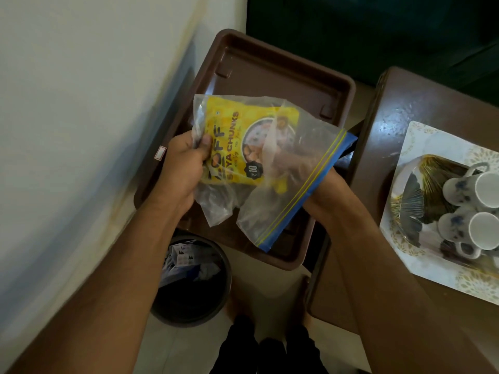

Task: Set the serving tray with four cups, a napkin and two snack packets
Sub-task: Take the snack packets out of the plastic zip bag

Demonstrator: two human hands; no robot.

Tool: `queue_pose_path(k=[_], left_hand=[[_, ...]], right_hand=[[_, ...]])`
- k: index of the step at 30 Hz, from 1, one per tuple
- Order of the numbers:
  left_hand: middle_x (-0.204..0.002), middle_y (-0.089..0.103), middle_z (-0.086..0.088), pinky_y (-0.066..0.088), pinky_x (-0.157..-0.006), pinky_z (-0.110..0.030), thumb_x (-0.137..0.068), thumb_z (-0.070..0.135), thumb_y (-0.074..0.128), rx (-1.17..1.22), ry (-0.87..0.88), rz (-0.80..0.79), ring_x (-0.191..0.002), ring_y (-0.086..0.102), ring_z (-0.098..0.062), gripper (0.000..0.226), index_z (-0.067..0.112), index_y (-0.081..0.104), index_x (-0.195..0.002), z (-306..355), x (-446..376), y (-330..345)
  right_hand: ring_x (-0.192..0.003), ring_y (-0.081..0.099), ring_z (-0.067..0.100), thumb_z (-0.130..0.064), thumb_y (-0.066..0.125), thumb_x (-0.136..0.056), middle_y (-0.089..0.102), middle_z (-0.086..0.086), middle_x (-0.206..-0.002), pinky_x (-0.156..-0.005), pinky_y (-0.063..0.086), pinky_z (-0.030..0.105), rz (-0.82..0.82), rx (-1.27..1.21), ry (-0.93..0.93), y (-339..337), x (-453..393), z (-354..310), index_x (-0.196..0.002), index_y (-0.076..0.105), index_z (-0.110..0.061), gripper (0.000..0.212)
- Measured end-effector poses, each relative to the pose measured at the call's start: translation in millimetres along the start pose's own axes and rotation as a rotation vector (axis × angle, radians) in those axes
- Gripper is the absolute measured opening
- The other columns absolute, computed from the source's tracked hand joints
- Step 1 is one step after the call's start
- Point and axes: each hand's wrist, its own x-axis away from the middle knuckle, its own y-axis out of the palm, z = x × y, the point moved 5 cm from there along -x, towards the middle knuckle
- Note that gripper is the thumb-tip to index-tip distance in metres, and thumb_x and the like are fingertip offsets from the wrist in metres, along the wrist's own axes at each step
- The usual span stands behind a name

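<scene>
A clear zip bag with a blue and yellow seal hangs over the brown serving tray. Inside it is a yellow snack packet marked soya chunks. My left hand pinches the bag's closed end from outside. My right hand is pushed in through the bag's mouth, and its fingers show through the plastic against the packet. At the right, white cups with blue flowers lie on their sides on a patterned white tray, with a dark gold-edged dish under them.
The brown tray rests on a brown stool beside a pale wall. A brown table holds the patterned tray at the right. A dark bin with packaging stands on the floor below. My feet show at the bottom.
</scene>
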Motion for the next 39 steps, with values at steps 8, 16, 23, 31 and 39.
queue_pose_path(k=[8, 16, 23, 31, 39], left_hand=[[-0.083, 0.08, 0.001, 0.064, -0.068, -0.035, -0.105, 0.016, 0.059, -0.063, 0.048, -0.011, -0.076, 0.076, -0.013, 0.021, 0.015, 0.076, -0.095, 6, -2, 6], [-0.103, 0.079, -0.011, 0.063, -0.09, -0.05, -0.102, 0.007, 0.058, -0.168, 0.099, 0.102, -0.096, 0.077, -0.025, 0.017, 0.01, 0.075, -0.106, 14, -6, 4], [-0.116, 0.078, -0.005, 0.062, -0.087, -0.041, -0.103, 0.039, 0.059, -0.006, -0.022, 0.065, -0.107, 0.075, -0.023, 0.034, 0.017, 0.07, -0.126, 16, -6, 16], [-0.106, 0.08, -0.008, 0.065, -0.08, -0.041, -0.094, 0.002, 0.068, 0.044, -0.043, 0.114, -0.098, 0.079, -0.024, 0.027, 0.009, 0.073, -0.12, 10, -8, 20], [-0.13, 0.068, -0.009, 0.058, -0.103, -0.05, -0.098, 0.004, 0.052, 0.107, 0.072, 0.232, -0.117, 0.07, -0.023, 0.042, 0.019, 0.055, -0.137, 22, -5, 26]], right_hand=[[-0.049, 0.068, 0.009, 0.013, 0.037, -0.1, 0.067, -0.002, -0.05, -0.047, 0.054, 0.02, 0.063, -0.179, 0.117, -5, 6, 13, -0.045, 0.071, -0.017, 0.072], [-0.078, 0.071, 0.028, 0.005, 0.067, -0.079, 0.071, 0.009, -0.085, -0.068, 0.06, 0.042, 0.002, -0.315, 0.102, -7, -2, 14, -0.082, 0.078, -0.01, 0.02], [-0.1, 0.065, 0.038, 0.007, 0.06, -0.083, 0.065, 0.02, -0.111, -0.089, 0.056, 0.051, -0.042, -0.335, 0.05, -7, -5, 6, -0.115, 0.064, -0.001, 0.033], [-0.082, 0.064, 0.042, -0.001, 0.056, -0.096, 0.063, 0.032, -0.095, -0.084, 0.056, 0.058, 0.099, -0.22, 0.081, -20, -9, 6, -0.112, 0.063, 0.01, 0.021], [-0.116, 0.064, 0.055, 0.005, 0.06, -0.088, 0.063, 0.035, -0.131, -0.095, 0.051, 0.073, 0.167, -0.258, 0.154, -31, -6, 2, -0.132, 0.059, 0.009, 0.044]])
